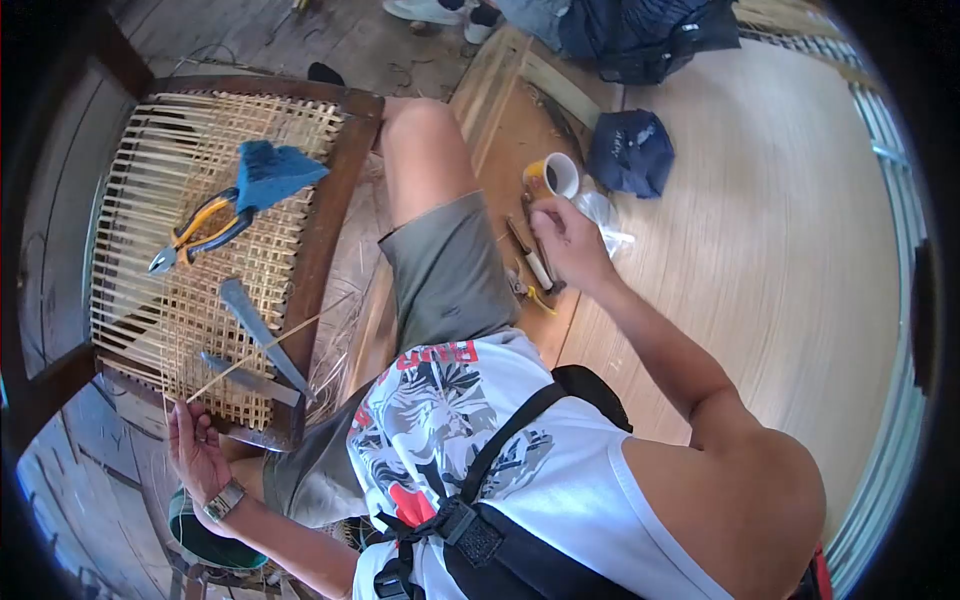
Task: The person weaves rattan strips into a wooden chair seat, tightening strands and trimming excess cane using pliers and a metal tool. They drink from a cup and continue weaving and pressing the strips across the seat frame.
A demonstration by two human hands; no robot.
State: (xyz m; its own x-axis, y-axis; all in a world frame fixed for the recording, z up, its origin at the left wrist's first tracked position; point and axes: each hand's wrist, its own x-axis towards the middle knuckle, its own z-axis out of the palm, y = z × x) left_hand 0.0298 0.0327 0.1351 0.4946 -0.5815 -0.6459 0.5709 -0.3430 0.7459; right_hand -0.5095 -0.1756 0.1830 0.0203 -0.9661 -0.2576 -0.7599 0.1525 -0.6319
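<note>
A wooden chair seat frame (325, 225) with woven cane (270, 215) lies at my left. My left hand (200, 455) is at its near edge, fingers closed on a thin cane strand (255, 358) slanting over the weave. On the cane rest yellow-and-black pliers (212, 228), a blue cloth (275, 172), a grey flat blade-like piece (262, 330) and a knife-like tool (250, 380). My right hand (570, 242) is off to the right, fingers curled over slim tools beside a mug; what it grips is partly hidden. A light-handled tool (535, 262) lies just beside it.
A white-and-yellow mug (560, 177) holding dark liquid stands by a dark blue cloth item (632, 152) and a clear plastic bag (598, 212). A pale wooden surface (770, 220) extends right. Another person's shoes (430, 10) show at the top. A green container (205, 535) sits below my left arm.
</note>
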